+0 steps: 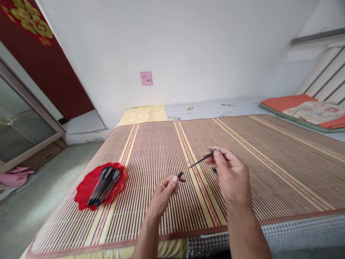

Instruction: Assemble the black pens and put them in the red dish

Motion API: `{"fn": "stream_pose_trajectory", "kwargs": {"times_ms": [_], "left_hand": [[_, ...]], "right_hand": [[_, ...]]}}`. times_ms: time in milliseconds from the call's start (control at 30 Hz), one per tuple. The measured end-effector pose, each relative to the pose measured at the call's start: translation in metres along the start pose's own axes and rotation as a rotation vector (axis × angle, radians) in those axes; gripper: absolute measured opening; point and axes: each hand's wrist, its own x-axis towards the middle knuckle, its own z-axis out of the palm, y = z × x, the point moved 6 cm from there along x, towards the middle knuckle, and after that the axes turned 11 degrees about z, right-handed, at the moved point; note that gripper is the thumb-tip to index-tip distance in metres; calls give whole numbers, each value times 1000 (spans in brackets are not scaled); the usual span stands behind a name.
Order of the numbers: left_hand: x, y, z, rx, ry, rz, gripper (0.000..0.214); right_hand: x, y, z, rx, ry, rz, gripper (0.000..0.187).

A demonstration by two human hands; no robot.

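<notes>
Between my hands stretches a thin dark pen refill (199,160), slanting up to the right, with a yellowish section near its lower end. My left hand (166,187) pinches a short black piece at that lower end, between thumb and fingers. The thumb and fingertips of my right hand (232,172) are closed on the upper end. A small dark object (215,170) shows beside the right palm, mostly hidden; I cannot tell whether it is held or lies on the mat. To the left, a red scalloped plate (81,190) carries several black pens (104,185).
A striped bamboo mat (151,151) covers the bed under my hands. Folded orange and floral bedding (302,108) lies at the far right. A pink note (146,78) is stuck on the white wall (199,46). A glass-panelled door or cabinet (24,115) stands at left.
</notes>
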Motion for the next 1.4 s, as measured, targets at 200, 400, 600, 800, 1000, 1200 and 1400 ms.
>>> {"fn": "stream_pose_trajectory", "kwargs": {"times_ms": [200, 400, 600, 800, 1000, 1200, 1400], "left_hand": [[0, 8, 2, 26, -22, 22, 49], [0, 7, 1, 19, -27, 28, 45], [-1, 7, 2, 11, -28, 43, 44], [-1, 7, 4, -33, -39, 54, 48], [-1, 5, 2, 42, -25, 25, 41], [-1, 12, 12, -76, -13, 15, 42], [-3, 11, 21, -245, 10, -11, 43]], "right_hand": [[-5, -14, -1, -147, 26, -65, 24], [-6, -20, 0, -154, 35, -81, 25], [-7, -20, 0, -125, 51, -93, 24], [-4, -15, -1, -80, 36, -97, 24], [-18, -38, 9, -295, -88, -193, 20], [-18, -25, 27, -282, -310, -88, 24], [-14, -7, 37, -331, -507, 48, 30]]}}
